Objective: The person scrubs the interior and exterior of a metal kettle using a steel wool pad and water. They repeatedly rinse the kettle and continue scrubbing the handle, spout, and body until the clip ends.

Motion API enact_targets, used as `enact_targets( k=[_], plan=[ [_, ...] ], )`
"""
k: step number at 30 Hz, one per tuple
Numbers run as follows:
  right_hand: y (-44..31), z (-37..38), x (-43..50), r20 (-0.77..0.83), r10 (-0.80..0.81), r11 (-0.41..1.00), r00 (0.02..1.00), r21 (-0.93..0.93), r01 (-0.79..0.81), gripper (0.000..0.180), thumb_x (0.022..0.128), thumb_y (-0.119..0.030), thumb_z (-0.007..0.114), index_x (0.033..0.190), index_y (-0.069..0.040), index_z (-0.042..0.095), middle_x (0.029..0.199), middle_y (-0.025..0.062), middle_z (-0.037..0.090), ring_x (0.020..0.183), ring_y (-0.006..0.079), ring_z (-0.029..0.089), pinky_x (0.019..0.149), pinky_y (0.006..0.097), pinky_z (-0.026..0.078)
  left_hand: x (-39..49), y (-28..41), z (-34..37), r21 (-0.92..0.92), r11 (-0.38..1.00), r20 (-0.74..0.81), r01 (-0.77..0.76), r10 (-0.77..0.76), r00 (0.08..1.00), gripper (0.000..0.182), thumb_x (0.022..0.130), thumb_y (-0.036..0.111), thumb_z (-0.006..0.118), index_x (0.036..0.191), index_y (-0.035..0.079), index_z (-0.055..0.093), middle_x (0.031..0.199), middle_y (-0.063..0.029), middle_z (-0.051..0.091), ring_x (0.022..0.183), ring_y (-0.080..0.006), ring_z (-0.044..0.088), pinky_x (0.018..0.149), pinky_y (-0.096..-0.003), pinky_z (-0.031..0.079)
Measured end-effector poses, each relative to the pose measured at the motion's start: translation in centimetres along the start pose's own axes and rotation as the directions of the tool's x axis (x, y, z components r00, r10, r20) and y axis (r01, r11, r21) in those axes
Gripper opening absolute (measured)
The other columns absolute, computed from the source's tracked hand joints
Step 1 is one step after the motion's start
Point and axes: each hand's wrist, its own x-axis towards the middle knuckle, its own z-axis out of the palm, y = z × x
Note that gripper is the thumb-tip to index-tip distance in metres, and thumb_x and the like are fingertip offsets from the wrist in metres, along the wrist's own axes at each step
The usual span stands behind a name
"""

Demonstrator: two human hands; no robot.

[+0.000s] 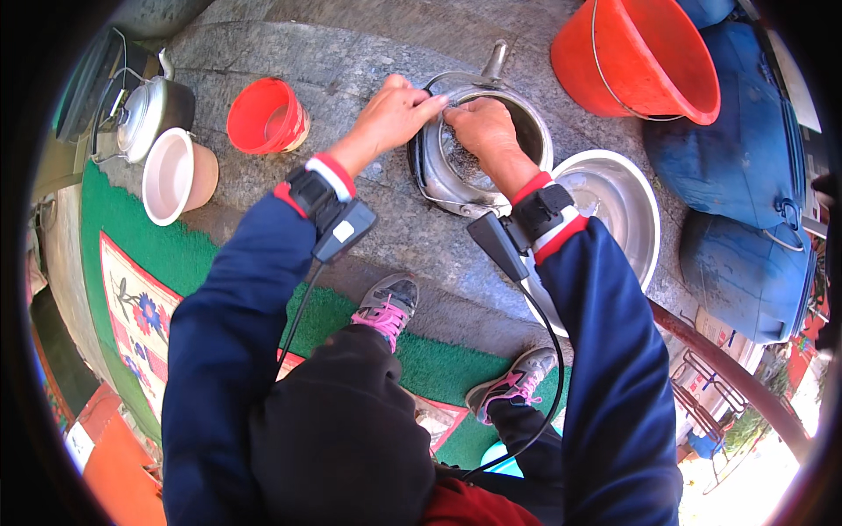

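Note:
A lidless metal kettle [454,191] stands on the grey floor before me, its spout [495,62] pointing away. Its handle [416,163], with a black grip, is folded down on the left side. My left hand [393,118] is at the kettle's upper left rim, thumb stretched towards my other hand. Over the mouth is my right hand [485,128], fingers curled down at the inner left edge. Whether either hand grips anything small is hidden. Dark specks show inside the kettle below the right hand. A wide metal basin [648,217] sits to the right, partly behind my right forearm.
A red bucket [572,66] and blue plastic containers [737,263] stand at the right. Leftward are a small red pail [266,118], a pale pink tub [197,174] and a second kettle [146,118], lid on. Green carpet [421,361] lies under my shoes.

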Motion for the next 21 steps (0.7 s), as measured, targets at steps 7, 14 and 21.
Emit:
enact_targets(
  k=[7, 14, 21],
  plan=[
    [0.8, 1.1, -0.3, -0.007, -0.049, 0.999, 0.999, -0.006, 0.049, 0.041, 0.081, -0.039, 0.066, 0.090, 0.000, 0.070, 0.095, 0.0234, 0.068, 0.096, 0.0379, 0.065, 0.083, 0.0436, 0.050, 4.0, 3.6, -2.1, 0.166, 0.966, 0.418, 0.200, -0.253, 0.873, 0.050, 0.086, 0.055, 0.061, 0.084, 0.006, 0.071, 0.079, -0.0099, 0.066, 0.081, -0.0241, 0.061, 0.069, -0.0446, 0.053],
    [2.1, 1.3, -0.1, 0.126, -0.125, 0.991, 0.984, 0.054, 0.119, 0.029, 0.081, -0.035, 0.067, 0.087, -0.007, 0.069, 0.088, 0.0177, 0.070, 0.087, 0.0345, 0.067, 0.076, 0.0436, 0.051, 3.2, 2.9, -1.6, -0.138, 0.908, 0.523, 0.395, -0.272, 0.808, 0.046, 0.087, 0.057, 0.057, 0.094, 0.013, 0.067, 0.077, -0.0012, 0.061, 0.070, -0.0150, 0.059, 0.048, -0.0356, 0.052],
    [1.1, 0.6, -2.3, 0.168, -0.175, 0.965, 0.970, -0.166, 0.202, 0.022, 0.080, -0.031, 0.065, 0.087, -0.010, 0.069, 0.090, 0.0167, 0.069, 0.089, 0.0339, 0.067, 0.078, 0.0440, 0.051, 3.4, 3.3, -0.6, 0.033, 0.950, 0.449, 0.311, -0.292, 0.844, 0.043, 0.088, 0.052, 0.055, 0.087, 0.010, 0.066, 0.069, -0.0025, 0.060, 0.054, -0.0163, 0.057, 0.040, -0.0337, 0.047]
  ],
)
